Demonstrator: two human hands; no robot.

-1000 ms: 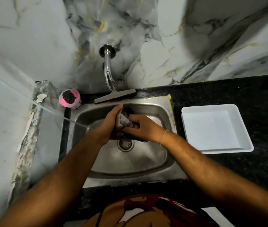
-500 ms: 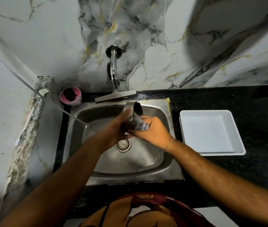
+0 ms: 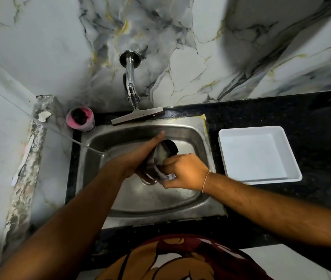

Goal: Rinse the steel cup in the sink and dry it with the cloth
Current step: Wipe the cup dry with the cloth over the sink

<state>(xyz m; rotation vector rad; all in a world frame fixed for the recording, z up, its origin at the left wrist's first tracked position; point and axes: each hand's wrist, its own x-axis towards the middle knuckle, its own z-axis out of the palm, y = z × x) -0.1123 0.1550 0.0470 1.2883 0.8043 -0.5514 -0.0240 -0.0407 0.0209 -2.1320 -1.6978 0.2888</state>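
Two bare forearms reach in from the near edge and meet above the stainless steel sink basin (image 3: 132,201). From the lower left, the left hand (image 3: 138,156) has its palm laid against the side of the round steel cup (image 3: 165,151), its thumb pointing straight up past the rim and the other fingers hidden behind the cup. The right hand (image 3: 184,171), a thin thread band at its wrist, comes in from the right with fingers curled, pinching the crumpled grey cloth (image 3: 156,172) against the lower part of the cup. Held between both hands over the basin, the cup is tilted, its dark mouth facing up and away. Right of the sink, a white rectangular plastic tray (image 3: 259,156) sits on the black speckled counter (image 3: 312,118). Behind the basin lies a flat grey squeegee (image 3: 138,118), a pink round tub (image 3: 80,119) stands in the corner, and a chrome wall tap (image 3: 130,77) hangs above
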